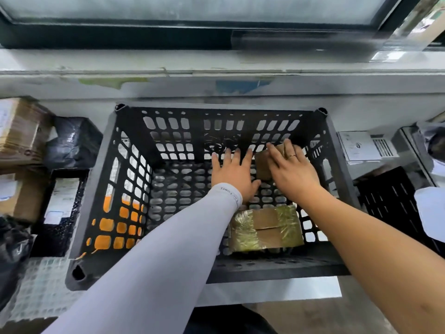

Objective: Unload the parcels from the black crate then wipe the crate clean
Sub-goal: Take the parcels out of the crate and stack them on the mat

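The black crate (pixel 96 189) stands in front of me with both my arms reaching down into it. A small brown cardboard parcel (pixel 263 165) lies at the far right of the crate floor. My right hand (pixel 292 169) lies over it with fingers straight. My left hand (pixel 234 173), in a grey sleeve, is spread flat just left of that parcel, its thumb by the box's near corner. A second cardboard parcel (pixel 266 227) bound with yellowish tape sits against the near wall, below my wrists.
Brown boxes (pixel 19 131), black-wrapped parcels (pixel 72 141) and a labelled black parcel (pixel 60 208) are piled left of the crate. A white labelled box (pixel 366 145) and another black crate (pixel 395 201) stand to the right. A window ledge runs behind.
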The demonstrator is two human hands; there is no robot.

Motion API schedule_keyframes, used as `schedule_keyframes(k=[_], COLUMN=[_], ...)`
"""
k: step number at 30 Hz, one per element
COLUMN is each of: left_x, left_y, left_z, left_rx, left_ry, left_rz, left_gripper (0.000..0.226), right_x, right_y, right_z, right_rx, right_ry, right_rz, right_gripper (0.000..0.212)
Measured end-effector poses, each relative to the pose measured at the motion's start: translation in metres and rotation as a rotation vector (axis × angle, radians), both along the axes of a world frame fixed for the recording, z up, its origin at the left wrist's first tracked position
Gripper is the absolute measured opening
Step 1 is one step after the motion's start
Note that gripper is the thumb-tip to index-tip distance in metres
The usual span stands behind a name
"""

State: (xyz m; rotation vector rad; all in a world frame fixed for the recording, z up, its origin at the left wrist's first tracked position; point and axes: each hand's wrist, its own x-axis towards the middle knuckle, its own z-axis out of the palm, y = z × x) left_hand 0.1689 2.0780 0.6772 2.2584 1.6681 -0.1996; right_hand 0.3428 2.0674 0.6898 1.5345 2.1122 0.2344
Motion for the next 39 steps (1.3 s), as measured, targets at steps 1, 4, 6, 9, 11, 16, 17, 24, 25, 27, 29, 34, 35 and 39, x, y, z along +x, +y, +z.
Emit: schedule_keyframes(k=[1,4,6,9,11,16,17,24,25,27,29,34,35,39], left_x=[-0.002,-0.012,-0.025,-0.048,-0.065,-0.096,-0.101,-0.152,-0.163,-0.185,-0.207,-0.283,-0.300,-0.357], left_y=[0.000,-0.004,-0.008,-0.014,-0.019,-0.032,-0.035,-0.055,-0.055,-0.057,-0.058,-0.070,-0.073,-0.088], left_z=[0.006,0.025,0.036,0.052,0.060,0.073,0.076,0.101,0.106,0.119,0.132,0.150,0.149,0.138], left_rx=[0.017,0.073,0.117,0.124,0.148,0.194,0.203,0.288,0.317,0.379,0.436,0.483,0.499,0.538], left_ry=[-0.002,-0.003,0.005,-0.001,0.008,0.051,0.053,0.072,0.072,0.085,0.090,0.063,0.076,0.145], left_rz=[0.006,0.027,0.044,0.069,0.089,0.116,0.121,0.130,0.132,0.112,0.071,0.070,0.065,-0.011], left_gripper=[0.090,0.095,0.099,0.106,0.110,0.114,0.114,0.110,0.108,0.107,0.108,0.112,0.111,0.105], right_x=[-0.001,-0.007,-0.015,-0.031,-0.042,-0.067,-0.072,-0.124,-0.136,-0.164,-0.193,-0.267,-0.282,-0.341], right_y=[-0.002,-0.008,-0.012,-0.016,-0.017,-0.021,-0.023,-0.033,-0.034,-0.038,-0.042,-0.055,-0.058,-0.067], right_z=[0.004,0.019,0.025,0.030,0.029,0.033,0.036,0.081,0.088,0.102,0.112,0.131,0.132,0.127], right_rx=[0.012,0.061,0.090,0.106,0.110,0.130,0.123,0.167,0.185,0.223,0.264,0.306,0.313,0.352], right_ry=[0.024,0.103,0.159,0.234,0.287,0.371,0.379,0.408,0.414,0.420,0.416,0.450,0.460,0.472], right_rz=[-0.006,0.003,-0.002,-0.022,0.003,0.039,0.051,0.084,0.087,0.075,0.063,0.028,0.022,0.040], right_gripper=[0.064,0.067,0.070,0.074,0.075,0.073,0.071,0.069,0.069,0.069,0.069,0.068,0.068,0.068])
